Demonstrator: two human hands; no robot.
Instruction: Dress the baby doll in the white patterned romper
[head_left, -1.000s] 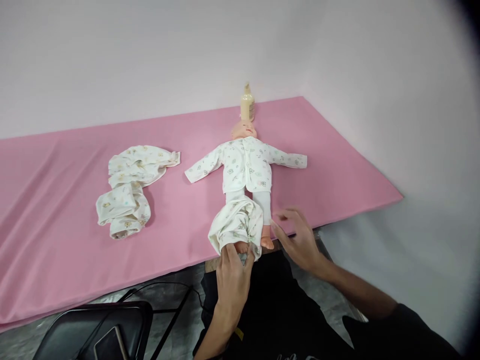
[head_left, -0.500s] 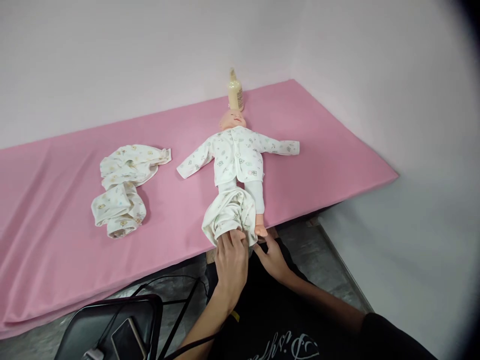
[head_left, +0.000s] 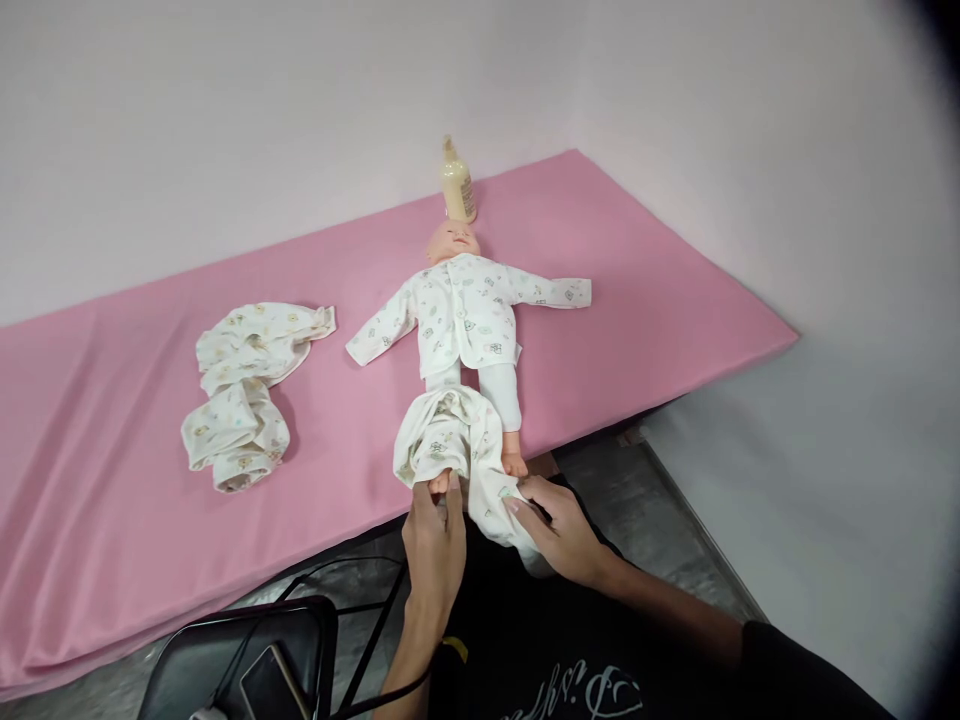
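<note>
the right hand (head_left: 564,532) pinches patterned trousers (head_left: 485,478) between its fingers (head_left: 533,518) (the left hand (head_left: 435,552) pinches the doll's foot (head_left: 439,483)).

- Soft, even light reaches my right hand (head_left: 559,530), which I see fairly clearly.
- Faint shadow lies beside the loose clothes (head_left: 236,415).
- The floor (head_left: 660,530) is dimmer.
- The bottle's (head_left: 459,190) print is unreadable.
- Darkness blurs my view's right edge.

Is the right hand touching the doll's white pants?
Touching: the head camera view shows the right hand with its thumb on the white pants.
</note>
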